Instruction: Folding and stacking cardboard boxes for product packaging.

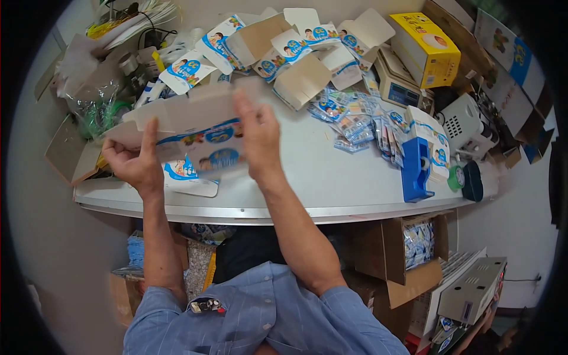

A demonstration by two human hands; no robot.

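Observation:
A blue-and-white printed carton (198, 131) is held up over the left part of the table, its flaps standing out and its plain inner side partly showing. At its left end my left hand (137, 161) grips it, thumb raised against the board. My right hand (260, 139) holds the right end; its fingertips and that end of the carton are smeared by motion. Under the held carton, another printed carton piece (192, 180) lies at the table's front edge, partly covered. Farther back is a heap of cartons (302, 80), several with open flaps.
Small printed sachets (355, 115) are piled right of centre on the white table (319, 183). Near them stand a blue tape dispenser (417, 171), a scale (396, 80) and a yellow box (426, 50). Bags and clutter fill the back left. Below, a cardboard box (384, 248) holds sachets.

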